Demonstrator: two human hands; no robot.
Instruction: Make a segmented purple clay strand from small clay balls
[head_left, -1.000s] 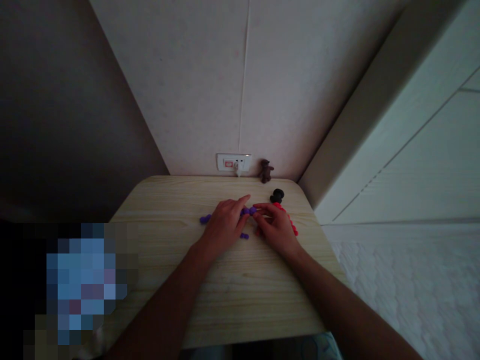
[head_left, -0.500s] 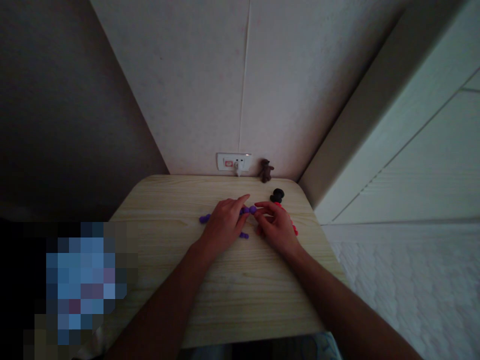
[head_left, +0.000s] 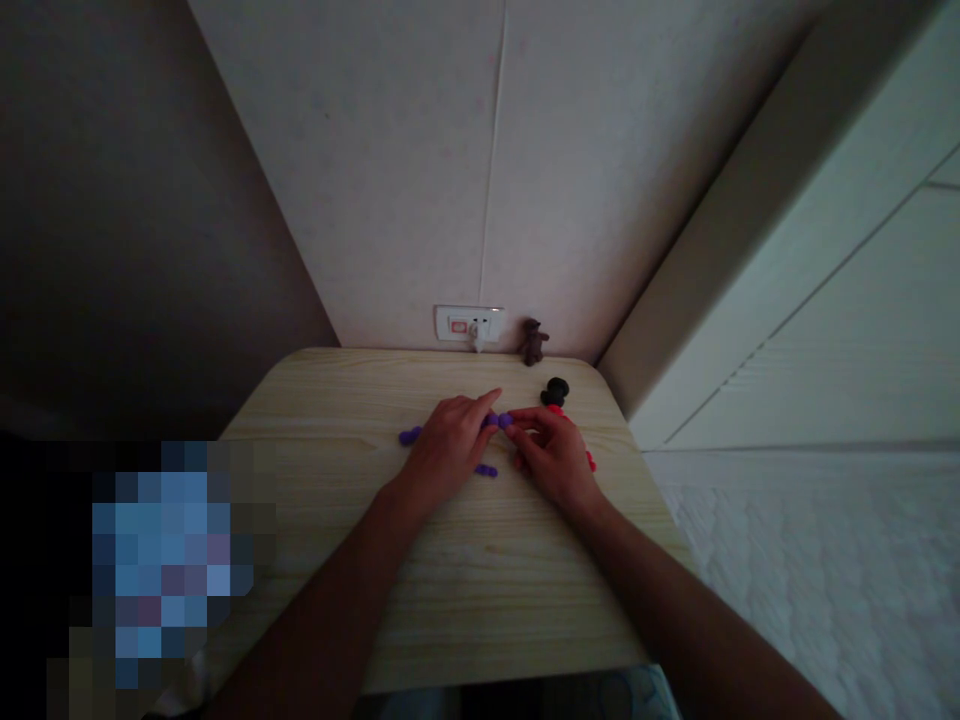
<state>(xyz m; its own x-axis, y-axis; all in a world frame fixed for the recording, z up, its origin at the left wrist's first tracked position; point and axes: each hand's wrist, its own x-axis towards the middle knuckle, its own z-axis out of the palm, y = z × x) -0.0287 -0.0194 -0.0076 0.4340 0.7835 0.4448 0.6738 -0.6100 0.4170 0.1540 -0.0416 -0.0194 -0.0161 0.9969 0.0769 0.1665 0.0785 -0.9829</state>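
Note:
Between my fingertips is a purple piece made of joined balls (head_left: 504, 421), held low over the wooden table. My left hand (head_left: 446, 445) is closed on its left end, with one finger stretched out past it. The thumb and fingers of my right hand (head_left: 556, 455) pinch the ball at its right end. Another purple knobbly part (head_left: 409, 436) shows left of my left hand; whether it joins the held piece is hidden. A short purple strip of balls (head_left: 487, 471) lies under my left wrist side. Red beads (head_left: 555, 411) are partly covered by my right hand, below a black rounded piece (head_left: 556, 390).
A small brown bear figure (head_left: 533, 342) stands at the table's (head_left: 510, 580) back edge against the wall. Left of it is a wall socket (head_left: 469, 324) with a white plug. A white cabinet (head_left: 795, 290) rises at the right. A blurred-out patch (head_left: 161, 560) covers the lower left.
Both hands stay in almost the same place on the purple piece. My right fingertips have shifted slightly around its end ball. The view has tilted a little.

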